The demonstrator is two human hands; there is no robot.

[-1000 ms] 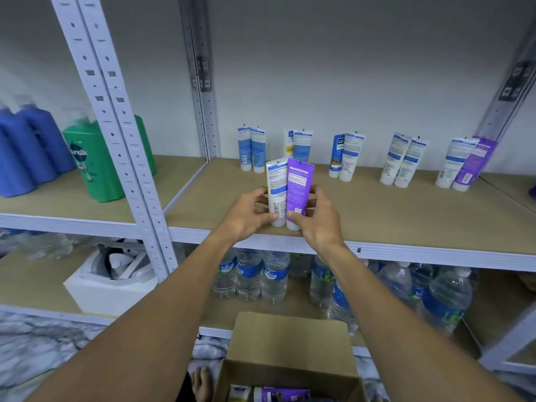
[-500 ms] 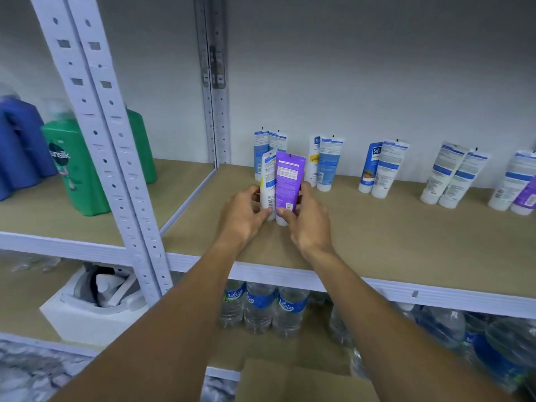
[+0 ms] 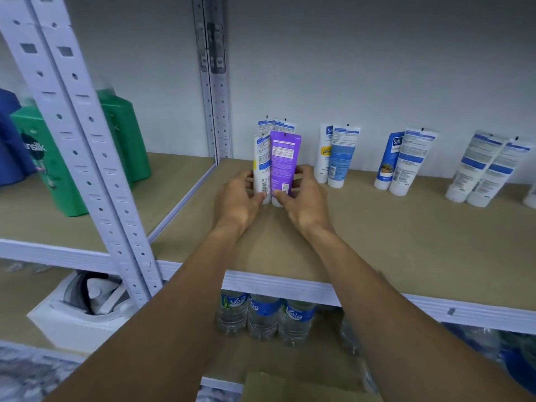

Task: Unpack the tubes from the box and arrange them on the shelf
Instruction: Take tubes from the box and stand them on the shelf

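Pinching the lower end of a white tube (image 3: 262, 166), the left hand (image 3: 236, 198) has its thumb on the front by the barcode and its fingers curled round the far side. The right hand (image 3: 304, 204) clamps a purple tube (image 3: 284, 161) the same way, thumb on the front near the cap, fingers wrapped round its right edge. Both tubes stand upright, cap down, pressed side by side between the hands, their caps at the shelf board (image 3: 377, 242); whether they rest fully on it is hidden by the thumbs. Directly behind the grip, against the back wall, a rear pair of tubes (image 3: 277, 126) shows only its crimped tops. Right of the grip along that wall lean three more pairs, cap down: a second pair (image 3: 336, 155) just beside the right hand's fingers, a third pair (image 3: 403, 161) further out, a fourth pair (image 3: 484, 172) well apart near the frame edge. Left of the grip a perforated upright post (image 3: 84, 146) divides the bays; beyond it stand a green bottle (image 3: 37, 158) and a blue bottle (image 3: 8, 140). Below the grip, under the board, water bottles (image 3: 264, 317) stand in a row, a white box (image 3: 78, 314) sits down to the left, and a flap of the cardboard box (image 3: 290, 387) shows at the bottom edge.
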